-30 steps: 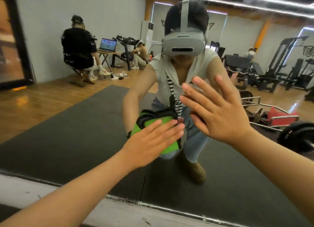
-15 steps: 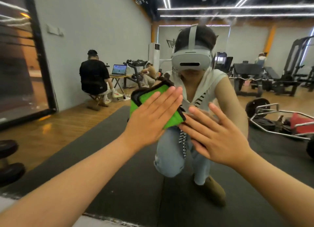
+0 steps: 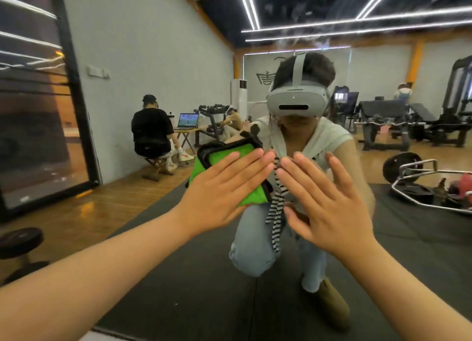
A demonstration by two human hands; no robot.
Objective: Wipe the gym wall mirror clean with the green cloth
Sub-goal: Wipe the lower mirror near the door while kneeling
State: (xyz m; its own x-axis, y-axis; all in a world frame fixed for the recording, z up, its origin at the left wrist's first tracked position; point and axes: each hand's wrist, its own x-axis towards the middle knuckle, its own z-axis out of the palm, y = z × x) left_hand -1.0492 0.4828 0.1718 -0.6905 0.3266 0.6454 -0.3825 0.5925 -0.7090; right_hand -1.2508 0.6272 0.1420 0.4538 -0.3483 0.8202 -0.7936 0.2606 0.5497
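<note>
The green cloth (image 3: pixel 226 154) lies flat against the gym wall mirror (image 3: pixel 398 241), pinned under the palm and fingers (image 3: pixel 246 167) of the left grip (image 3: pixel 222 190). It is folded into a thick pad with a black hem. Its upper left part and its lower right corner show past the edges of the grip, and the rest is covered by the hand. It sits at about chest height of the kneeling figure reflected in the glass.

The left grip is spread flat, with its fingers straight, close together and angled up to the right. It presses the cloth onto the mirror rather than curling round it.

The right grip (image 3: pixel 329 208) is just beside it, to the right of the cloth and not touching it. This grip is also wide open, with its fingers (image 3: pixel 305 173) straight, slightly fanned and pointing up to the left. The palm faces the glass and holds nothing. Whether it actually rests on the mirror cannot be told. The fingertips of the two grips come near each other, with a narrow gap between them.

The mirror also reflects a seated person in black (image 3: pixel 151 132) facing a laptop (image 3: pixel 188 121), and a metal barbell frame (image 3: pixel 424 173) on a dark floor mat (image 3: pixel 199 289).
</note>
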